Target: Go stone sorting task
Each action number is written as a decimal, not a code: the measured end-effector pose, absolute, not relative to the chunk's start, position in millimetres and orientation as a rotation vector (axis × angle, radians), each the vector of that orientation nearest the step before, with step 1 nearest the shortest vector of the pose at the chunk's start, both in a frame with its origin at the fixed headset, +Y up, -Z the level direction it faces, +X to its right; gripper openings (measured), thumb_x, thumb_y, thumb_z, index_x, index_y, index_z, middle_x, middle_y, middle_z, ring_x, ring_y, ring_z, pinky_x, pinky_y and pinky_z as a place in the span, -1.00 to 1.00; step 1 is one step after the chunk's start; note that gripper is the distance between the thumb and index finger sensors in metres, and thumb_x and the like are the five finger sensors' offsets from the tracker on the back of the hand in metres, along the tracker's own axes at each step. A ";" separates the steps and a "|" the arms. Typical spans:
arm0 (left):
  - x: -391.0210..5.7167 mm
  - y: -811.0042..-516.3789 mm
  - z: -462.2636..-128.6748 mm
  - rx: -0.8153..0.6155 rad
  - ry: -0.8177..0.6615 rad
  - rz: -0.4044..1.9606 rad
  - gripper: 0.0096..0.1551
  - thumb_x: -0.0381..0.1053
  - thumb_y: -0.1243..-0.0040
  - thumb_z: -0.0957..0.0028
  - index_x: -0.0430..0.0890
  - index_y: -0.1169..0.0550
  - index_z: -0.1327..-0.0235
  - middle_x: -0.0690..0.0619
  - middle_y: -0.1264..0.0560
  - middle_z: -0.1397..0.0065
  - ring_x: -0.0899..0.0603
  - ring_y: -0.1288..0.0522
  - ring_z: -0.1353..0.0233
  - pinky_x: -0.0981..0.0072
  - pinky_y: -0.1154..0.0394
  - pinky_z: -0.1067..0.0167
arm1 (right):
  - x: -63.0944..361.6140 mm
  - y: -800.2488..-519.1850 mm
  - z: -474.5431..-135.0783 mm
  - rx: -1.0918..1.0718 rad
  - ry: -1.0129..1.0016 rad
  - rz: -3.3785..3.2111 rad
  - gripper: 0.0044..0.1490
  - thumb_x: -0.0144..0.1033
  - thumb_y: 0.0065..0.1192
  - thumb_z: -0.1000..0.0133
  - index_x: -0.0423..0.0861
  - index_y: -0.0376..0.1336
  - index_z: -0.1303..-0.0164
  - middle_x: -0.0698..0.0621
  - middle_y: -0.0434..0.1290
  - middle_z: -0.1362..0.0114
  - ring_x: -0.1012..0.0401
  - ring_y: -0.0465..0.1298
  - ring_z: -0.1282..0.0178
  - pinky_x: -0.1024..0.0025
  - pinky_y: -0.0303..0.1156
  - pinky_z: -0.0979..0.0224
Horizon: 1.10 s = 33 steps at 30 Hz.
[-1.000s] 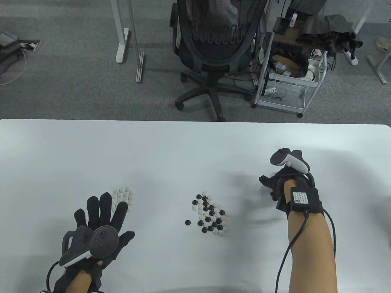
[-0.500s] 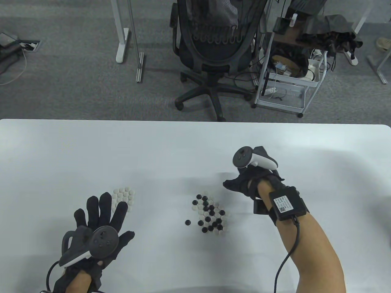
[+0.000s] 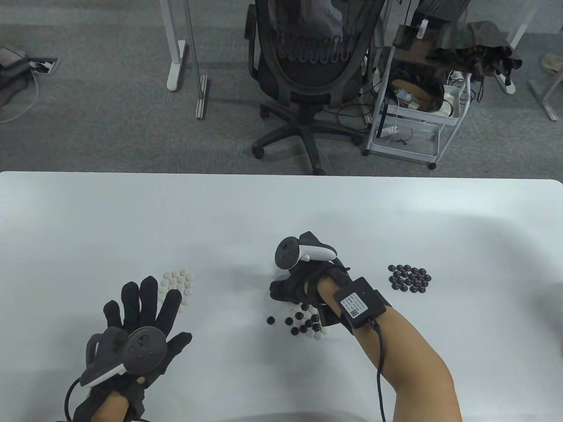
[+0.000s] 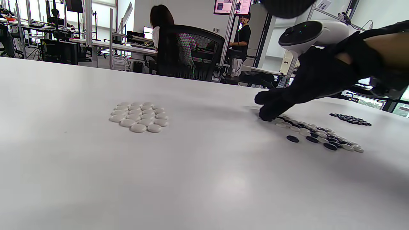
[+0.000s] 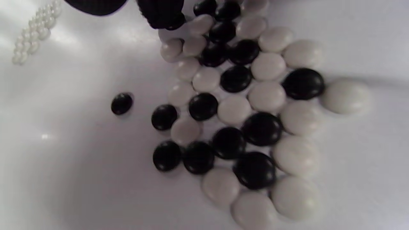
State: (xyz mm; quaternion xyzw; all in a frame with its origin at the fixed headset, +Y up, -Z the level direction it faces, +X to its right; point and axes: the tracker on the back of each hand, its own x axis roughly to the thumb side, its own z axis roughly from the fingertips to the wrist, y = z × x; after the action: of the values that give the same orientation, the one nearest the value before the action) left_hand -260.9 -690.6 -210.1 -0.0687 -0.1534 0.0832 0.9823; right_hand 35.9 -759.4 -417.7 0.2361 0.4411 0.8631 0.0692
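Note:
A mixed pile of black and white Go stones (image 3: pixel 305 323) (image 5: pixel 243 105) lies mid-table, with one black stone (image 3: pixel 270 321) (image 5: pixel 121 103) loose to its left. My right hand (image 3: pixel 281 292) (image 4: pixel 271 110) hangs over the pile's far left end. One fingertip (image 5: pixel 164 16) touches stones there. The thumb stands apart and nothing shows between them. A sorted white pile (image 3: pixel 178 281) (image 4: pixel 139 116) lies at the left. My left hand (image 3: pixel 147 307) rests flat with spread fingers that cover the pile's near edge. A sorted black pile (image 3: pixel 409 277) (image 4: pixel 350 118) lies at the right.
The white table (image 3: pixel 132 220) ends at a far edge with an office chair (image 3: pixel 303 66) and a wire cart (image 3: pixel 418 110) on the floor beyond. People sit and stand in the room behind, in the left wrist view.
My right hand has swung left from over the black pile to the mixed pile, uncovering the black pile. My left hand has barely shifted.

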 end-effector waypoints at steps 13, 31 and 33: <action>-261.8 -689.8 -209.4 -0.140 -0.287 0.160 -0.07 0.25 0.23 -0.33 -0.18 0.14 -0.78 -0.54 0.50 -0.65 -0.65 0.55 -0.47 -0.76 0.46 -0.17 | 154.9 -750.2 -481.8 0.048 1.232 2.694 -0.19 0.17 -0.19 -0.17 0.05 0.13 -0.61 -0.31 -0.50 -0.66 -0.36 -0.60 -0.48 -0.63 -0.49 -0.32; -255.5 -697.1 -214.1 -0.179 -0.296 0.137 -0.07 0.25 0.23 -0.33 -0.18 0.14 -0.78 -0.54 0.50 -0.65 -0.65 0.56 -0.46 -0.73 0.46 -0.18 | 263.4 -746.7 -449.4 -0.179 1.229 2.706 -0.18 0.16 -0.18 -0.17 0.01 0.18 -0.59 -0.30 -0.49 -0.66 -0.35 -0.59 -0.48 -0.63 -0.48 -0.32; -255.2 -696.8 -214.0 -0.180 -0.294 0.136 -0.07 0.25 0.23 -0.33 -0.18 0.14 -0.78 -0.54 0.50 -0.65 -0.65 0.56 -0.46 -0.73 0.46 -0.18 | 262.6 -746.3 -450.0 -0.178 1.229 2.703 -0.18 0.16 -0.18 -0.17 0.00 0.18 -0.60 -0.30 -0.49 -0.66 -0.35 -0.59 -0.48 -0.63 -0.48 -0.32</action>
State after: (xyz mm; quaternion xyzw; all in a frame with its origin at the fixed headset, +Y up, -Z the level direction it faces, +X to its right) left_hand -255.2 -696.8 -214.0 -0.0897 -0.1464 0.0678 0.9828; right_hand 262.6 -746.3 -450.0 -0.0595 0.4118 0.9055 0.0832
